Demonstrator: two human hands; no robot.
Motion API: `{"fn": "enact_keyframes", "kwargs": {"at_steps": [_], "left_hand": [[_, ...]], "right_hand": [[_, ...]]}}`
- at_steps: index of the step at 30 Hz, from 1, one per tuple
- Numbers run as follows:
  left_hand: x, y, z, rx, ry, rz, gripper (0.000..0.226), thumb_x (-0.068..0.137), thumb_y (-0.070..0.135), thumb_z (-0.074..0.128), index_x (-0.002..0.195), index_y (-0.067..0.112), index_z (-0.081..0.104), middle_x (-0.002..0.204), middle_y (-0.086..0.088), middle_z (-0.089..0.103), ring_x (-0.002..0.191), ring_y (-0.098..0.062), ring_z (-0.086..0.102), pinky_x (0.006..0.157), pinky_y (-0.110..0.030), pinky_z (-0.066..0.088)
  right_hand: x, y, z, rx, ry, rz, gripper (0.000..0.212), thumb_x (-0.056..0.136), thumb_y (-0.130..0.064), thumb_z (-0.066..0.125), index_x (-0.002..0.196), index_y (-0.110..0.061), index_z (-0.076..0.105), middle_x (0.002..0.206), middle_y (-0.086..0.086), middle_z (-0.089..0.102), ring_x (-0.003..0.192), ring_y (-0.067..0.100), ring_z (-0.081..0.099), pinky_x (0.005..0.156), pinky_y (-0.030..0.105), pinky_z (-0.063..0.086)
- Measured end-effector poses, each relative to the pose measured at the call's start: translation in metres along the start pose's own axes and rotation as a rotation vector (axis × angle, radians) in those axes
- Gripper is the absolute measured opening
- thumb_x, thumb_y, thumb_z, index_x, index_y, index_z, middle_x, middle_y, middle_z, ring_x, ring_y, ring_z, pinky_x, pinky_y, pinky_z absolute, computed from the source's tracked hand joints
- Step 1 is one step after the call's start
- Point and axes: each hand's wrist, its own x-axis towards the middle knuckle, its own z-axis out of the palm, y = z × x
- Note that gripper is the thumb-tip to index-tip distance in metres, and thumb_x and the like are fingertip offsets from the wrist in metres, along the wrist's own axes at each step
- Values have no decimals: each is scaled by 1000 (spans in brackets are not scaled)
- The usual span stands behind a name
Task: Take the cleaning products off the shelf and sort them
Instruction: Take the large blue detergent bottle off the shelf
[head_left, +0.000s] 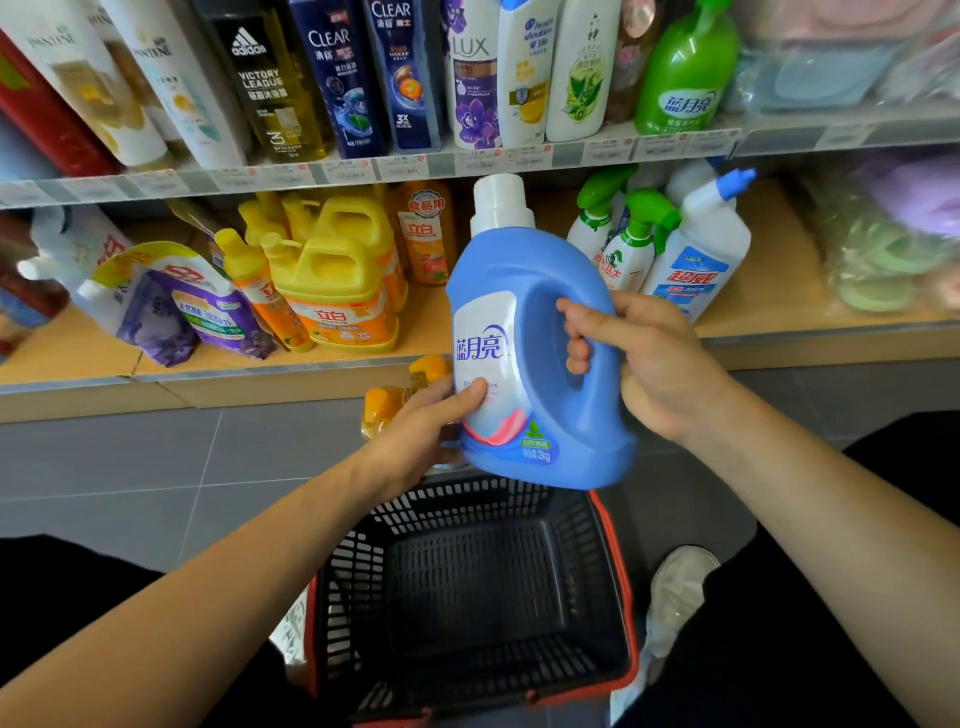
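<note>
Right hand (654, 364) gripped the handle of a blue laundry detergent jug (545, 260), white cap and label, left hand (415, 436) held its lower side, jug slightly tilted above a black shopping basket (353, 571)

The detergent jug (519, 260) is held upright in front of the lower shelf (62, 348) and above the far rim of the basket (358, 571), which stands on the floor between the person's legs. The right hand (654, 358) grips the jug's handle from the right, and the left hand (415, 431) holds its lower left side. On the lower shelf, refill pouches (208, 306) lie at the left, handled jugs (337, 280) stand right of them, and spray bottles (631, 244) stand right of the held jug. Shampoo bottles (343, 78) line the upper shelf (447, 163) above. A shoe (680, 587) rests just right of the basket.
</note>
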Motion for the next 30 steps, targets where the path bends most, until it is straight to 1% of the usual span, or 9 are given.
{"fn": "enact_keyframes", "kwargs": {"at_steps": [3,7,10,14,17,20,23,27,30], "left_hand": [[1,-2,-3,-1,28,-42,32,80,59,70,103,37,76,109,2,77,92,-13,74,67,-28,58],[-3,3,-7,75,76,-79,48,72,68,68,98,28,76,101,0,79,84,-12,74,61,-26,57],[-7,4,-13,135,53,-65,58,71,66,78,113,27,72,105,0,78,87,-16,73,67,-34,59],[-14,5,-21,162,-59,-16,82,54,53,89,129,34,63,115,3,75,103,-16,73,72,-34,60],[-18,3,-19,117,-103,7,98,47,67,91,133,32,60,117,7,74,109,-17,71,74,-34,61],[-17,1,-14,40,-105,17,92,51,76,84,129,32,65,121,8,71,107,-14,70,73,-33,61],[-16,-1,-14,-33,-118,20,88,53,76,83,129,35,65,125,6,68,110,-19,67,93,-43,56],[-17,4,-13,-88,-166,94,86,59,65,87,132,27,62,127,0,65,118,-21,60,103,-51,48],[-18,13,-8,-57,-54,183,73,76,47,79,139,16,57,128,1,64,115,-15,58,103,-47,47]], "right_hand": [[0,-1,-8,-102,-58,40,21,87,-15,68,104,-2,66,74,4,66,63,18,64,61,29,56],[2,0,-15,-266,-46,116,20,86,-26,72,98,-10,70,84,7,72,76,25,72,71,40,62],[4,0,-17,-315,8,167,11,96,-21,65,93,-11,71,81,5,73,70,24,73,66,39,61],[6,-7,-14,-116,64,242,15,95,-18,65,95,-4,69,78,6,73,69,27,74,62,37,60],[11,-17,-8,75,99,261,19,97,-20,63,103,-3,66,79,5,75,75,24,75,64,35,61],[9,-24,-4,205,65,254,20,98,-15,60,114,-5,62,91,7,77,88,23,76,73,34,62],[4,-24,-1,255,1,252,25,96,-6,55,120,-2,59,107,13,76,99,28,74,80,38,62],[-1,-19,6,291,-14,231,29,98,-2,47,125,3,57,114,16,71,111,28,69,89,40,60],[-2,-22,10,328,-18,193,25,101,-2,43,121,1,57,118,18,66,108,27,70,89,39,60]]}}
